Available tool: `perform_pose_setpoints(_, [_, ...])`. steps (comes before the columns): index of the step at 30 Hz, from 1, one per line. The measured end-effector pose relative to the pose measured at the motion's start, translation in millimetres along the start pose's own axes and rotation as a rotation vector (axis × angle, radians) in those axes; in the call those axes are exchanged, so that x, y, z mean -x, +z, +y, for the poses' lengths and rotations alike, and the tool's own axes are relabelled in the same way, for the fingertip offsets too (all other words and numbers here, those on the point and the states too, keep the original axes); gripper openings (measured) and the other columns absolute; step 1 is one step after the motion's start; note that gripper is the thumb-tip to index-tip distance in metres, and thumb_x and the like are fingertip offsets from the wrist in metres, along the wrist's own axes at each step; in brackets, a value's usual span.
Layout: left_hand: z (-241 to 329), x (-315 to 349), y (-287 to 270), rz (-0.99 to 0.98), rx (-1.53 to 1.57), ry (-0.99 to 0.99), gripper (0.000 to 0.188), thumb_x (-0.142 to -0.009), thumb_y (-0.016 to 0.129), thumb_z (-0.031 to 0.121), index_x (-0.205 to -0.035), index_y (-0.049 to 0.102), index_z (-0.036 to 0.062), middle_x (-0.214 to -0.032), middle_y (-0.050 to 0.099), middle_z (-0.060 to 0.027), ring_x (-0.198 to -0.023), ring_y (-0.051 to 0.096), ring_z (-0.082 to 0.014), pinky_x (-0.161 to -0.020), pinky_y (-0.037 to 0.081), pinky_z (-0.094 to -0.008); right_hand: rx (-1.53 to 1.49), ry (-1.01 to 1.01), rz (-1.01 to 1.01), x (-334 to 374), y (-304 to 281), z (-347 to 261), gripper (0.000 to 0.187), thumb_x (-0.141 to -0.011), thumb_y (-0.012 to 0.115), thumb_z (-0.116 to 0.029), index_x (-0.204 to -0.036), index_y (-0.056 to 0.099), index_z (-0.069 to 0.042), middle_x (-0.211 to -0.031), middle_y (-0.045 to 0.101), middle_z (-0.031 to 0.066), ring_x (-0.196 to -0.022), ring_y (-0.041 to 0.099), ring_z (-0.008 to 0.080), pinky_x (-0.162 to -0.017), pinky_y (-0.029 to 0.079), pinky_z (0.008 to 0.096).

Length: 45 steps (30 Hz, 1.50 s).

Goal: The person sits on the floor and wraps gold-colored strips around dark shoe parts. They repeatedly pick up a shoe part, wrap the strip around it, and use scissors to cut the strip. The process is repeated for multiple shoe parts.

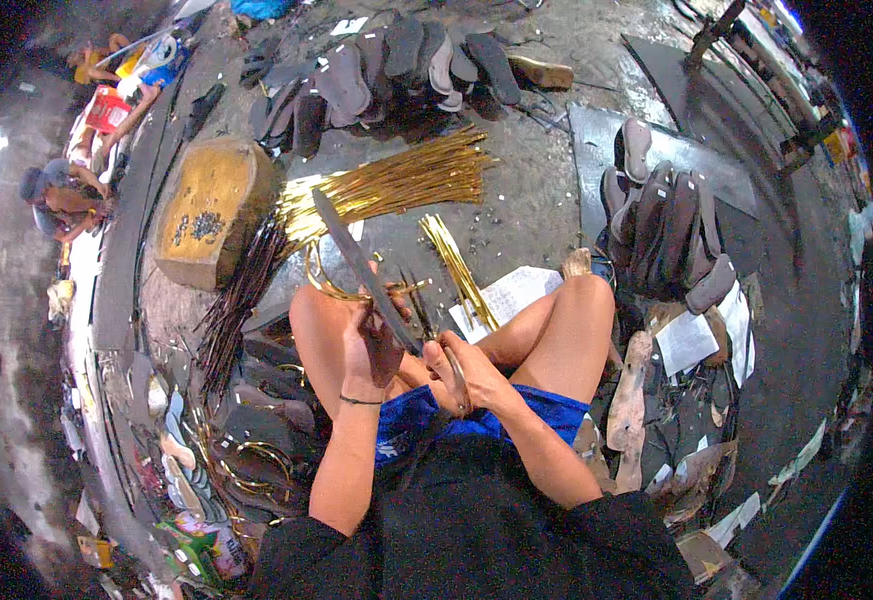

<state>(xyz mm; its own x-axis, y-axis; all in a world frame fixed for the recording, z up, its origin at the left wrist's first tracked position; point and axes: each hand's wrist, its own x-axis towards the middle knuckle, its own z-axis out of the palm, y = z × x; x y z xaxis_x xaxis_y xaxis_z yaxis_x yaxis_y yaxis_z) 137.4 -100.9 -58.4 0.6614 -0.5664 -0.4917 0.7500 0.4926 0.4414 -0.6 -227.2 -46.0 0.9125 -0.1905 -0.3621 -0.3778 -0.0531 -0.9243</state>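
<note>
below the fanned bundle of thin shiny gold strips (412,177), a long flat dark-grey strip (357,260) and a few curved gold strips (333,290) are grasped by the left hand (373,345), while a slender-pointed dark metal tool (425,318) is clasped in the right hand (472,372). a thick yellow-topped wooden block (222,187) is seen left of the bundle.
</note>
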Motion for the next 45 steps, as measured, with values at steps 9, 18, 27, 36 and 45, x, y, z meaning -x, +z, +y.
perform_pose_setpoints(9, [-14, 20, -6, -0.032, -0.099, 0.171, 0.037, -0.102, 0.047, 0.024, -0.136, 0.048, 0.0112, -0.110, 0.065, -0.0066, -0.093, 0.064, -0.0218, -0.086, 0.054, -0.0351, -0.182, 0.139, 0.113, -9, 17, 17, 0.046, -0.094, 0.060, -0.044, -0.104, 0.068, 0.000, -0.082, 0.068, 0.0145, -0.074, 0.063, 0.0256, -0.062, 0.049, 0.0374])
perform_pose_setpoints(18, [93, 52, -46, 0.633, -0.878, 1.025, 0.026, -0.095, 0.057, 0.020, -0.110, 0.060, 0.0000, -0.106, 0.062, -0.0104, -0.097, 0.056, -0.0220, -0.087, 0.045, -0.0358, 0.549, 0.111, 0.449, -122, -64, 56, 0.064, -0.090, 0.057, -0.059, -0.104, 0.057, 0.003, -0.086, 0.067, 0.0268, -0.082, 0.066, 0.0457, -0.073, 0.051, 0.0500])
perform_pose_setpoints(27, [167, 200, -218, 0.953, -1.464, 0.969, 0.051, -0.098, 0.056, 0.020, -0.135, 0.044, -0.0114, -0.137, 0.050, -0.0294, -0.124, 0.050, -0.0374, -0.108, 0.037, -0.0421, 1.155, 0.069, 1.089, -132, -226, 94, 0.035, -0.081, 0.064, -0.030, -0.104, 0.064, -0.005, -0.108, 0.062, 0.0216, -0.103, 0.059, 0.0382, -0.086, 0.050, 0.0486])
perform_pose_setpoints(36, [183, 499, -318, 1.901, -1.198, 1.042, 0.036, -0.094, 0.054, 0.021, -0.104, 0.056, -0.0132, -0.097, 0.063, -0.0263, -0.082, 0.055, -0.0332, -0.078, 0.046, -0.0466, 1.221, 0.569, 1.203, -14, -402, 149, 0.089, -0.076, 0.064, -0.067, -0.139, 0.045, -0.006, -0.137, 0.051, 0.0185, -0.122, 0.048, 0.0455, -0.099, 0.041, 0.0558])
perform_pose_setpoints(45, [138, 406, -248, 2.118, -1.930, 0.957, 0.065, -0.090, 0.066, 0.037, -0.137, 0.046, -0.0023, -0.139, 0.048, -0.0242, -0.131, 0.042, -0.0395, -0.111, 0.032, -0.0494, 1.544, 0.161, 0.824, 26, -346, 158, 0.068, -0.073, 0.079, -0.034, -0.129, 0.054, -0.006, -0.113, 0.064, 0.0209, -0.099, 0.065, 0.0357, -0.086, 0.052, 0.0465])
